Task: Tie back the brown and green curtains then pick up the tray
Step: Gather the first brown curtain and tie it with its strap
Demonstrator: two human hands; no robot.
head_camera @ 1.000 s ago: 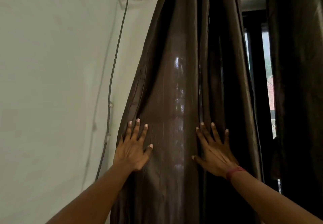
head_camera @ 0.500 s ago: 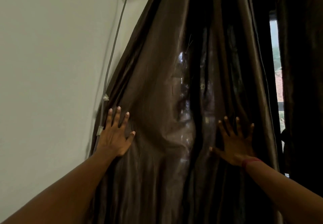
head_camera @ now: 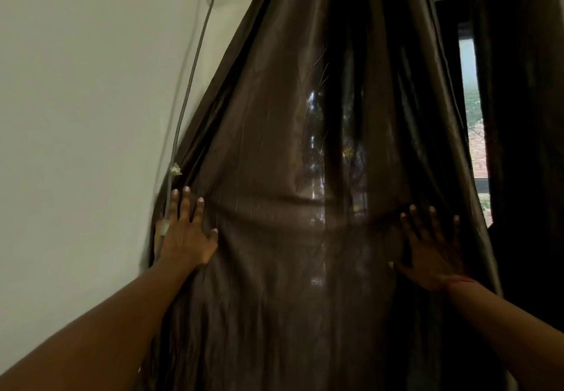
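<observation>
1. Two hands lie flat on the glossy brown fabric curtain, fingers straight and spread, gripping nothing. The left hand is at its wall-side edge, beside a thin grey cable; the right hand is near its window-side edge.
2. The curtain hangs directly ahead, long axis vertical, stretched between the palms, with both hands equally near. Judgement: gathering it calls for drawing the edges together.
3. Not in view: tie-back, green curtain, tray. The curtain's top and hem are cut off. The dark panel at far right is too shadowed to tell its colour.
</observation>
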